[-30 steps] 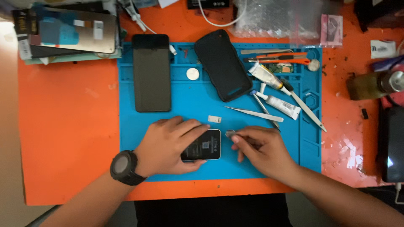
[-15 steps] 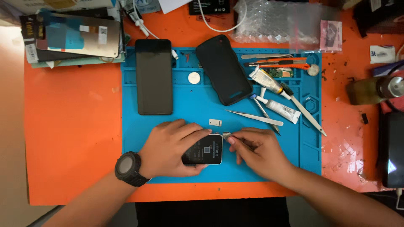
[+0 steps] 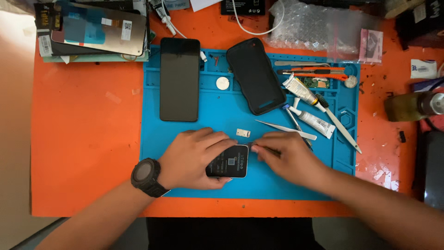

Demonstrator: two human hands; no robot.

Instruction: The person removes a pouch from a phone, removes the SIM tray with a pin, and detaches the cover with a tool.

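Observation:
My left hand (image 3: 194, 157), with a black watch on the wrist, lies over a small dark phone part with a white rim (image 3: 229, 163) and holds it down on the blue work mat (image 3: 194, 134). My right hand (image 3: 284, 155) pinches a thin dark tool at that part's upper right corner; the tool's tip is mostly hidden by my fingers. A small silver metal piece (image 3: 243, 133) lies just above my two hands.
On the mat lie a black phone (image 3: 179, 78), a black phone case (image 3: 255, 76), a coin cell (image 3: 223, 83), tweezers (image 3: 284, 129), glue tubes (image 3: 305, 92) and a brush. Screen panels (image 3: 99, 30) are stacked at the top left of the orange table. A bottle (image 3: 414, 105) stands at the right.
The view has shifted slightly. Both hands stay on the small phone part, with only small finger movement by the right hand.

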